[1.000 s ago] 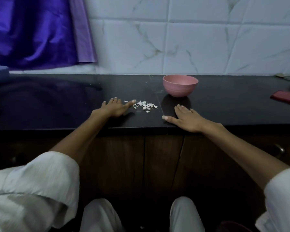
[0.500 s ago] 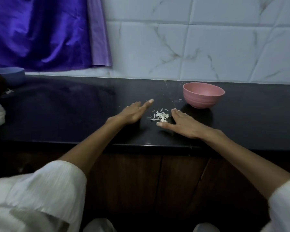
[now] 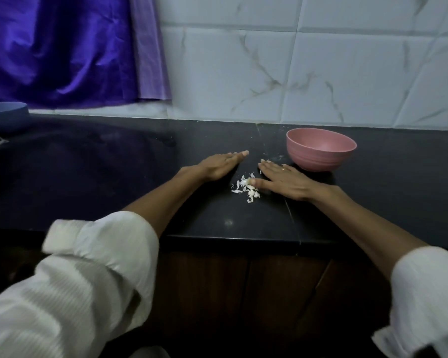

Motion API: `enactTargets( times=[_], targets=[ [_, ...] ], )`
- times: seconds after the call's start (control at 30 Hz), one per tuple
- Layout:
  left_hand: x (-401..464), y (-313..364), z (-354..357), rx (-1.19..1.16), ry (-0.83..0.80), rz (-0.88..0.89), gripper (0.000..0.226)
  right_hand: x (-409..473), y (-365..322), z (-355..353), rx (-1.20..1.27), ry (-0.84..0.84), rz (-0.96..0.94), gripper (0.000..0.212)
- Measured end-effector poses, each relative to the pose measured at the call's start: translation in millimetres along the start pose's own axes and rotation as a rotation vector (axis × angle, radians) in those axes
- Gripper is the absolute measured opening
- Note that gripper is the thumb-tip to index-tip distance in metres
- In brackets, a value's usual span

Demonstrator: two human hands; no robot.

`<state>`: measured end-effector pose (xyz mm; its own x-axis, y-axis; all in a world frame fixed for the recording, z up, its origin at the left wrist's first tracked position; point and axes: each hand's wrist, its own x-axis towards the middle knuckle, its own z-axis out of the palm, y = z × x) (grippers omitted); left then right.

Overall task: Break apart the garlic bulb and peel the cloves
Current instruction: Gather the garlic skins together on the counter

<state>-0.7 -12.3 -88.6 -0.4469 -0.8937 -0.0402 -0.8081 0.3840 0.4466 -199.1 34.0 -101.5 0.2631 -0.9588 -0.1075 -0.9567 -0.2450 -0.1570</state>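
A small heap of white garlic peels (image 3: 246, 188) lies on the black countertop (image 3: 114, 177) between my two hands. My left hand (image 3: 217, 165) rests flat on the counter, fingers together and pointing right, just left of the heap and holding nothing. My right hand (image 3: 282, 179) lies flat with fingers spread, its thumb touching the right side of the peels. A pink bowl (image 3: 321, 148) stands just beyond my right hand; its inside is hidden from this angle. No whole bulb or clove is visible.
A blue bowl (image 3: 7, 115) sits at the far left by a purple curtain (image 3: 62, 47). White marbled tiles (image 3: 295, 73) back the counter. The counter's front edge (image 3: 243, 240) runs above dark wooden cabinet doors. My white sleeves fill the lower corners.
My right hand has slid left against the peels and pushed them into a tighter heap nearer the front edge. My left hand has stayed flat beside them. The camera has moved closer.
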Motion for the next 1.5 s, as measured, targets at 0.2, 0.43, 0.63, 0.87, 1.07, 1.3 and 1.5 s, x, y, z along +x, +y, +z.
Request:
enactTargets(
  times=[0.2, 0.43, 0.63, 0.87, 1.07, 1.3, 1.5],
  targets=[
    [-43, 17, 11, -0.044, -0.029, 0.097, 0.05, -17, -8, 5, 0.074, -0.009, -0.182, 0.1],
    [-83, 17, 12, -0.266, -0.072, 0.112, 0.065, -67, -19, 7, 0.367, 0.003, -0.19, 0.101],
    [-97, -2, 4, -0.226, 0.094, 0.095, 0.056, -83, -14, 11, 0.399, 0.049, -0.142, 0.101],
    [-80, -13, 20, 0.175, 0.244, 0.165, 0.055, -49, -43, 17, 0.2, 0.078, -0.212, 0.065],
    [-74, -22, 23, 0.239, 0.358, 0.207, 0.049, -39, -51, 16, 0.153, 0.108, -0.34, 0.044],
    [-77, -18, 21, 0.255, 0.385, 0.229, 0.061, -50, -40, 14, 0.142, 0.171, -0.356, 0.055],
    [-80, -15, 21, 0.272, 0.401, 0.243, 0.049, -51, -38, 16, 0.048, 0.387, -0.393, 0.055]
  ],
)
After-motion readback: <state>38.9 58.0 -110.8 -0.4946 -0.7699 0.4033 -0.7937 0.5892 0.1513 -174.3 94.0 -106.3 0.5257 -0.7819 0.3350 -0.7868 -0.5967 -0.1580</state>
